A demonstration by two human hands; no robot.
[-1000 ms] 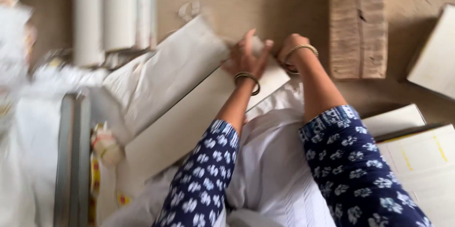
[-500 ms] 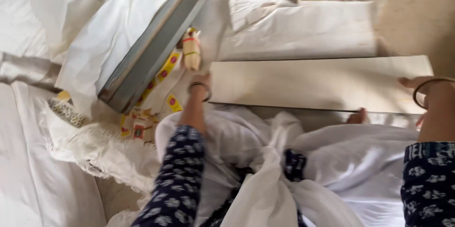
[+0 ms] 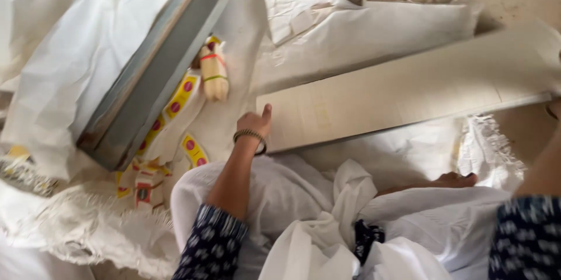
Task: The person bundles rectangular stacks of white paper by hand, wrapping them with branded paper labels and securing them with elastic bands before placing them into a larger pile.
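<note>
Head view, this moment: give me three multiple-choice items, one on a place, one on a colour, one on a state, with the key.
1. Where does the left hand rest?
A. at the left end of the long pale flat cardboard sheet
B. inside the long grey metal tray
C. on the stacked books

2. What colour are the round spots on the yellow paper labels?
A. blue
B. red
C. green

3. How does the grey tray lie?
A. upright on end
B. upside down
C. slantwise on white sacking, open side up

Key: 1 A, fingers meet the sheet's end; 2 B, red dots show; 3 C, its hollow faces up.
</note>
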